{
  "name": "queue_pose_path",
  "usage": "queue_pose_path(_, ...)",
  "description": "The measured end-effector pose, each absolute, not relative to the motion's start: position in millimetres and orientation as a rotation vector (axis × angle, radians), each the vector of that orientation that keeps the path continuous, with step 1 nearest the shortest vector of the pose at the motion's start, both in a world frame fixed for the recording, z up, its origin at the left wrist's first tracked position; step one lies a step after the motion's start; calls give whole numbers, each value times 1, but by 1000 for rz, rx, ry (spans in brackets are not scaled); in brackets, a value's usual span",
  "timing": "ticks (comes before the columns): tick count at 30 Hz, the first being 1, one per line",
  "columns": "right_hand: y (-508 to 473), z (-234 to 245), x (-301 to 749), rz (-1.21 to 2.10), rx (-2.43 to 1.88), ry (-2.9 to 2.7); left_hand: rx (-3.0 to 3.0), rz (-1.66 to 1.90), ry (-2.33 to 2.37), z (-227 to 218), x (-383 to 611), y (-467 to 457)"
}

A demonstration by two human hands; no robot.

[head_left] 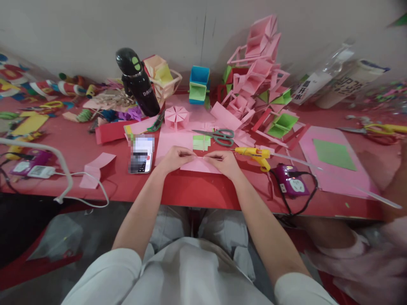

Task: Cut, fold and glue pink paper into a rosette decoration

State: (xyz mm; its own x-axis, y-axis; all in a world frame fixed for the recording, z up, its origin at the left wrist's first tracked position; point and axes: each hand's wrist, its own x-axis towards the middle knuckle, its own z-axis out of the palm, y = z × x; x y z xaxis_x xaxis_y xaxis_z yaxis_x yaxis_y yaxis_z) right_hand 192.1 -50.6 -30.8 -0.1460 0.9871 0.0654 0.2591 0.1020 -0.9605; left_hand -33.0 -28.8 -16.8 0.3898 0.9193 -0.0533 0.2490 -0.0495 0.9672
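A sheet of pink paper [200, 164] lies near the table's front edge, between my two hands. My left hand [178, 159] pinches its far edge from the left. From the right, my right hand [223, 162] pinches the same edge, with the fingertips of both hands close together. Just beyond the hands are small green paper pieces [202, 142] and grey-handled scissors [219, 136]. A yellow glue gun [252, 152] rests to the right of my right hand. Left of my left hand is a phone [141, 154] with a lit screen.
A black bottle [140, 87] and a pile of pink folded paper frames [254, 80] stand by the wall. A purple power socket [292, 181] with a black cable sits at right. Another person's arm [394, 186] is at the far right. A white cable [103, 192] hangs over the left edge.
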Motion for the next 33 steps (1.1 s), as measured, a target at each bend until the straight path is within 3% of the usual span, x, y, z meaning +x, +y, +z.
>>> queue_pose_path(33, -48, -34, 192, 1148, -1235, -1429, 1537, 879, 1030, -26, -35, -25)
